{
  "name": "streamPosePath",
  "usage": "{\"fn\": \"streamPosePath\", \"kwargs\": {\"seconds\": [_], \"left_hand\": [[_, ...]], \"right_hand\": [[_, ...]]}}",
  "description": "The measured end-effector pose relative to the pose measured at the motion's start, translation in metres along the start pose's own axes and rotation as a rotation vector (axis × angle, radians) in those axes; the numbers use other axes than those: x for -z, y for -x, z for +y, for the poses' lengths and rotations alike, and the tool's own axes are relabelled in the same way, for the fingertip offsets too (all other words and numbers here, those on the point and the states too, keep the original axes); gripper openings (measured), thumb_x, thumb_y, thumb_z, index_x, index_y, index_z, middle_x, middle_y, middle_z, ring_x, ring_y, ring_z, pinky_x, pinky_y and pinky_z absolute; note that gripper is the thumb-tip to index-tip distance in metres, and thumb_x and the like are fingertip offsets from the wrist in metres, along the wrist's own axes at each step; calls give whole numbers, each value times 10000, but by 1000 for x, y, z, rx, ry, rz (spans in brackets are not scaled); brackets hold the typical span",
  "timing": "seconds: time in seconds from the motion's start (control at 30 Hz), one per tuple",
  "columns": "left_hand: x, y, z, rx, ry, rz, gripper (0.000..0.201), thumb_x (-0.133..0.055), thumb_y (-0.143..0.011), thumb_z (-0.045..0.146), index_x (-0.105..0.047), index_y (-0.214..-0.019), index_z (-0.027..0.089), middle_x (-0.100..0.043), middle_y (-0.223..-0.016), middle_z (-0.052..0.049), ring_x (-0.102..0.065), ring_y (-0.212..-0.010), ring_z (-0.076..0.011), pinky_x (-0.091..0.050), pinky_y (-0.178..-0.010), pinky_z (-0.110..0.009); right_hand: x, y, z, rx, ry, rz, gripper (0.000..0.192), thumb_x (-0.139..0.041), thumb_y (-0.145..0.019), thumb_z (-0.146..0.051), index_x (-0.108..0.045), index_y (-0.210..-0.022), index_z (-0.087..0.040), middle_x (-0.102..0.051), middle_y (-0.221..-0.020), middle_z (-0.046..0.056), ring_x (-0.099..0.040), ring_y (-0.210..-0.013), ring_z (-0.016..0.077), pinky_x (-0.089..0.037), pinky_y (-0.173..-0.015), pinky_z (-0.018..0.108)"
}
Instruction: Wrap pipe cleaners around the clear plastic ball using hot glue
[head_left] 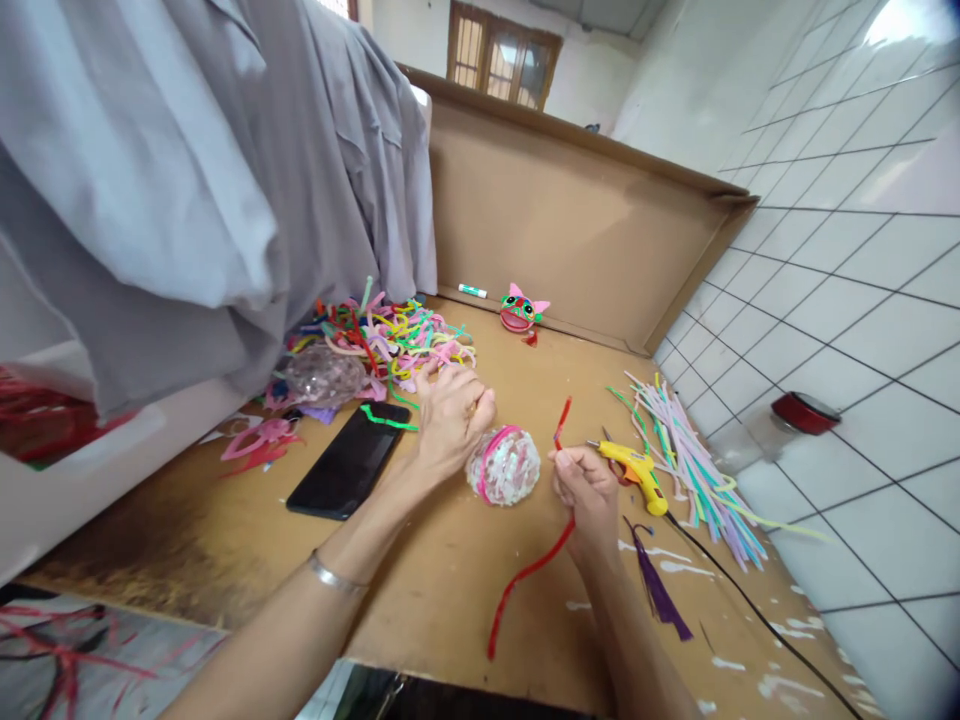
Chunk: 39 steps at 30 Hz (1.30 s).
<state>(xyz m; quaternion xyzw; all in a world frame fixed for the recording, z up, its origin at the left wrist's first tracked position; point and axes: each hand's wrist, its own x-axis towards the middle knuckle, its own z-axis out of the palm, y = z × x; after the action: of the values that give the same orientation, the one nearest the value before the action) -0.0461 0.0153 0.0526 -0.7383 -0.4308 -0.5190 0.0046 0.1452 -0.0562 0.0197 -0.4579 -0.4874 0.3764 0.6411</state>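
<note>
"what's nearest?"
"a red fuzzy stem (525,574), pinched in my right hand (589,490)."
"then the clear ball (514,478)?"
"on the table (450,590), pink-banded, just beside my left hand (452,420), which is curled; i can't tell whether it grips anything."
"farther off?"
"a pink-eared figure (519,314) by the cardboard wall (555,190)."

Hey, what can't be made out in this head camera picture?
Head view, hidden: whatever the left hand may hold, behind the hand itself.
Head view, hidden: the gripped stretch of the long red fuzzy stem, by the right hand.
Head view, cut off: the thin black cord of the yellow glue gun, by the bottom edge.
</note>
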Motion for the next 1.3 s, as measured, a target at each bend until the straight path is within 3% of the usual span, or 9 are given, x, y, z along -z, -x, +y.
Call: {"fn": "streamPosePath", "kwargs": {"seconds": [0.2,0.33,0.47,0.67,0.8,0.97,1.07,1.2,1.3], "left_hand": [[-5,11,18,-72,57,-84,158,-589,-914,339,-693,-985,243,-729,-1008,-38,-601,-1022,-239,-230,-1083,-507],[-10,17,38,-191,63,-218,179,-550,-942,322,-709,-929,240,-753,-879,-21,-613,-916,-221,-189,-1110,-536],[-14,18,44,-264,21,-171,201,-539,-941,257,-707,-838,221,-755,-821,-9,-613,-861,-200,-189,-1111,-534],[-15,16,48,-366,-81,-60,192,-551,-917,215,-696,-792,220,-743,-756,17,-631,-883,-194,-144,-1138,-538],[-12,10,43,-399,-123,-45,191,-560,-905,223,-692,-768,233,-735,-736,29,-637,-921,-204,-147,-1139,-529],[7,-12,11,-223,-189,85,174,-566,-866,215,-678,-735,237,-738,-749,18,-627,-896,-220,-142,-1110,-561],[15,-13,6,-144,-149,50,230,-504,-895,223,-628,-701,215,-699,-731,13,-622,-884,-205,-192,-1101,-536],[9,1,21,-142,-92,-33,350,-428,-944,224,-544,-616,194,-617,-628,18,-588,-761,-173,-272,-1064,-478],[4,10,33,-167,-10,-92,225,-511,-950,271,-656,-788,213,-702,-785,-2,-617,-871,-191,-222,-1105,-489]], "right_hand": [[-5,6,-7,97,168,73,300,-654,-809,-453,-639,-709,-170,-410,-512,-71,-320,-470,72,-268,-462,214],[-10,11,-11,238,385,110,266,-602,-851,-396,-650,-708,-177,-455,-534,-58,-353,-489,83,-293,-473,219],[-12,16,-11,283,497,115,263,-569,-877,-374,-655,-718,-183,-423,-505,-69,-321,-464,84,-273,-460,227],[-12,13,-16,204,350,-10,253,-559,-888,-389,-643,-766,-184,-543,-623,-33,-448,-567,107,-362,-557,236],[-8,11,-17,145,207,-74,261,-581,-861,-416,-614,-735,-190,-473,-585,-52,-386,-536,99,-331,-537,237],[-2,19,-18,34,199,-139,281,-606,-864,-430,-614,-720,-188,-416,-581,-59,-341,-534,90,-292,-527,234],[-5,17,-19,-1,109,-79,300,-624,-844,-459,-617,-718,-186,-379,-547,-71,-300,-511,83,-270,-514,233],[-6,12,-14,-73,20,-44,338,-657,-808,-504,-626,-740,-174,-357,-510,-83,-270,-481,74,-219,-477,228],[-2,11,-8,-130,-47,-47,347,-667,-804,-517,-639,-797,-171,-317,-486,-101,-227,-455,68,-176,-457,226]]}}
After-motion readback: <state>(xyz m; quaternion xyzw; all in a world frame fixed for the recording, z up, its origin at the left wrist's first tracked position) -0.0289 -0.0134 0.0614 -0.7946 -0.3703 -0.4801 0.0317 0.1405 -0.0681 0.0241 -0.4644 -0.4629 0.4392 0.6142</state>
